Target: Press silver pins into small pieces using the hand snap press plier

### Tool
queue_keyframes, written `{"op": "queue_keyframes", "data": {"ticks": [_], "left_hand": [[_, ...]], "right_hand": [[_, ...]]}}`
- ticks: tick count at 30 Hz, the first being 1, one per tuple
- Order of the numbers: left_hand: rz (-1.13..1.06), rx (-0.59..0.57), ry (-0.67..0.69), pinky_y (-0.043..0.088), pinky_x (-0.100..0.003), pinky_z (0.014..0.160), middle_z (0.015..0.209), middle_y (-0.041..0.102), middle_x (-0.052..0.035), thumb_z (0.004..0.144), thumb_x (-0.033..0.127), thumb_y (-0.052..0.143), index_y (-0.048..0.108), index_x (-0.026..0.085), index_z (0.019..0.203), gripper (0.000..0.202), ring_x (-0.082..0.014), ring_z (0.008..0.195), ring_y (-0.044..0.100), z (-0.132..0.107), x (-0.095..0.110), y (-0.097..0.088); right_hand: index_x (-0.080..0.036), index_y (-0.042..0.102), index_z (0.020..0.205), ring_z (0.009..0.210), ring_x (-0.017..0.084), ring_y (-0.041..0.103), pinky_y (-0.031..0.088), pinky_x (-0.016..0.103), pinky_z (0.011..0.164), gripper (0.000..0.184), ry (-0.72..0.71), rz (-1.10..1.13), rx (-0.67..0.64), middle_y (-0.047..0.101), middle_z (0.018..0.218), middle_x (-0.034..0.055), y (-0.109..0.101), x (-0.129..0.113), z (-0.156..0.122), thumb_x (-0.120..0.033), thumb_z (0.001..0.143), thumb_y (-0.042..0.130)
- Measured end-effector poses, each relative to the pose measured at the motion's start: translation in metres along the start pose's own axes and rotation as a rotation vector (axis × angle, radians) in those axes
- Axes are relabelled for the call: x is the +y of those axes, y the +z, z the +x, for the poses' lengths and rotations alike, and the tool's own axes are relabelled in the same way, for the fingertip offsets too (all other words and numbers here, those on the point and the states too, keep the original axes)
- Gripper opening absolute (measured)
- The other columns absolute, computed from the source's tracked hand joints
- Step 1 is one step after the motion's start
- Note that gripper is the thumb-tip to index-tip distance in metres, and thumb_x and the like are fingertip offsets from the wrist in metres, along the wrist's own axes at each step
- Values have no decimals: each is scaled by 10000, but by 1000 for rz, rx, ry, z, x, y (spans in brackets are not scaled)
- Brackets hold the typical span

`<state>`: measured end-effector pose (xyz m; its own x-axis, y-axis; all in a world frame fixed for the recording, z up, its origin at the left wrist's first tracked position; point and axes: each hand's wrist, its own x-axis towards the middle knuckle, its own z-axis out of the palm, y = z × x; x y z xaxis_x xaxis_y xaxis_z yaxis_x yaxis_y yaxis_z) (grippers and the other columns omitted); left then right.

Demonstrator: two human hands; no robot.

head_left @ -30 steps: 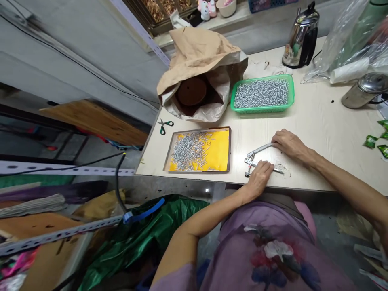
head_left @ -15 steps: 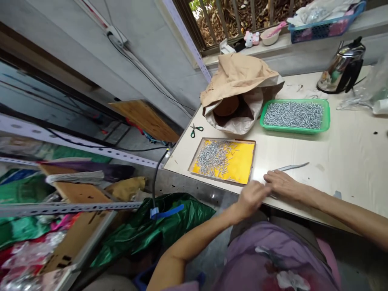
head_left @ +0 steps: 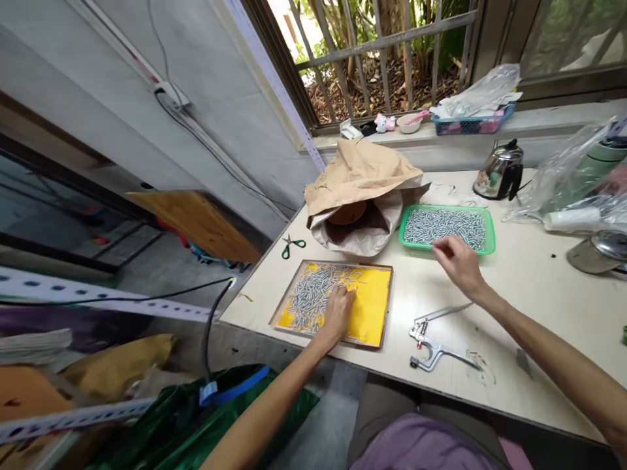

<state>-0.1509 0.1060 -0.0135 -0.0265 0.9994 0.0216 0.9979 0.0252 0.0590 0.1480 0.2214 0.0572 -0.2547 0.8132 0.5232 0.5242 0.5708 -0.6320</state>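
Note:
My left hand [head_left: 337,312] reaches into a shallow tray with a yellow base [head_left: 371,313], its fingers closed and pointing down beside a pile of small silvery metal pins [head_left: 308,297]. Whether a pin is between the fingertips is hidden. My right hand [head_left: 459,264] is above the front edge of a green plastic container [head_left: 491,240] full of small silvery metal pieces [head_left: 441,223]. Its fingers are bunched together, and anything in them is too small to make out. A metal hand tool like pliers [head_left: 434,349] lies on the table in front of me, untouched.
A crumpled brown paper bag [head_left: 365,170] stands open behind the tray. Green-handled scissors [head_left: 292,245] lie to its left. A metal kettle [head_left: 500,171], clear plastic bags [head_left: 563,176] and a metal pot [head_left: 595,253] are on the right of the table [head_left: 529,287].
Both hands, together at the table's front edge before, have parted. My left has moved into the yellow tray, my right up to the green container. The plier-like tool now lies free. The view has tilted up.

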Motion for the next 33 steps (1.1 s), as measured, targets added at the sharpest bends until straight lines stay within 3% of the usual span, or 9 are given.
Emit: {"op": "queue_keyframes", "data": {"ticks": [3, 6, 8, 11, 15, 19, 33], "left_hand": [[-22, -20, -10, 448, -353, 815, 882, 625, -104, 923, 109, 402, 663, 160, 833, 281, -246, 910, 535, -2, -2, -5], [-46, -18, -27, 463, -370, 830, 888, 643, -121, 889, 82, 429, 654, 157, 765, 268, -259, 935, 557, -7, 2, -18], [-126, 8, -55, 472, -382, 849, 893, 661, -126, 878, 98, 464, 660, 153, 754, 239, -260, 939, 578, -11, 13, -29], [-444, -22, -127, 504, -331, 805, 873, 696, -85, 854, 166, 557, 692, 155, 826, 139, -214, 869, 625, -18, 44, -43], [-922, -422, -268, 424, -205, 474, 605, 628, 14, 809, 241, 630, 704, 140, 860, 136, -107, 499, 541, -33, 100, -51], [-1013, -655, -395, 305, -175, 386, 417, 465, 81, 799, 221, 644, 676, 120, 763, 112, -58, 353, 383, -43, 133, -46], [-942, -790, -545, 206, -167, 361, 339, 398, 90, 834, 164, 629, 579, 126, 620, 224, -33, 299, 319, -46, 137, -32]], "right_hand": [[-187, 606, 1027, 750, 197, 604, 486, 348, 691, 213, 43, -69, 19, 667, 908, 73, -4, 13, 38, -221, 853, 488], [-145, 565, 1189, 852, 220, 618, 491, 368, 745, 351, 53, -148, 10, 655, 1047, 125, -11, 10, 36, -187, 849, 485], [-146, 567, 1199, 865, 220, 621, 497, 367, 764, 334, 27, -167, -60, 647, 1062, 128, -19, 0, 13, -207, 880, 486], [-174, 614, 1107, 822, 197, 630, 512, 329, 728, 243, -50, -136, -328, 654, 985, 93, -34, -18, -46, -257, 940, 458], [-201, 629, 1060, 803, 186, 639, 519, 299, 654, 224, -47, -218, -583, 635, 964, 78, -45, -33, -126, -258, 962, 435], [-211, 625, 1007, 753, 178, 619, 492, 285, 590, 175, 28, -324, -605, 612, 932, 67, -42, -32, -171, -220, 946, 461], [-177, 623, 888, 774, 180, 590, 419, 287, 595, 265, 16, -396, -537, 630, 867, 75, -36, -32, -187, -162, 980, 375]]}}
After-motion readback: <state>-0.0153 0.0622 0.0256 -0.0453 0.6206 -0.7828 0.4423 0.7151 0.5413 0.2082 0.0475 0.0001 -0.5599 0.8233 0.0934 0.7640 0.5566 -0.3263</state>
